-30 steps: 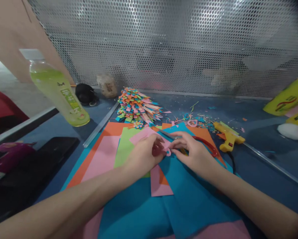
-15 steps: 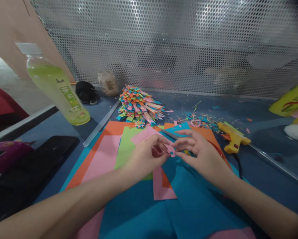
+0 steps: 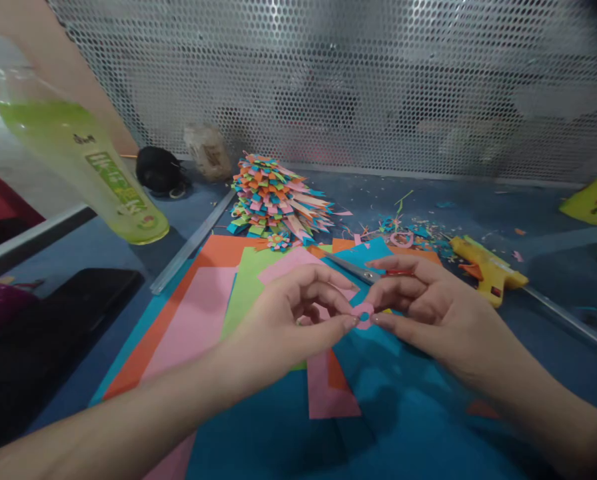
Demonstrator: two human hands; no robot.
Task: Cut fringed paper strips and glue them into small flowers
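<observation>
A small pink paper ring (image 3: 363, 315) with a hole in its middle is pinched between both hands. My left hand (image 3: 303, 313) holds its left edge between thumb and fingertips. My right hand (image 3: 418, 300) grips the right edge the same way. Scissors (image 3: 351, 267) with red handles lie just behind, their handles partly hidden by my right hand. Under the hands are blue (image 3: 283, 427), pink (image 3: 193, 310), orange (image 3: 223, 253) and green (image 3: 246, 280) paper sheets. Behind them stands a cone of folded multicoloured paper strips (image 3: 273, 197), with a small paper flower (image 3: 278, 241) at its foot.
A green drink bottle (image 3: 83, 153) and a black phone (image 3: 68, 333) are on the left. A clear stick (image 3: 193, 243) lies near the papers. Paper scraps (image 3: 413, 233) and a yellow glue gun (image 3: 488, 267) are on the right. A perforated metal panel (image 3: 328, 87) rises behind.
Both hands have moved slightly right and nearer with the pink ring, whose hole now faces the camera more plainly. The view has shifted, and more of the scissors shows.
</observation>
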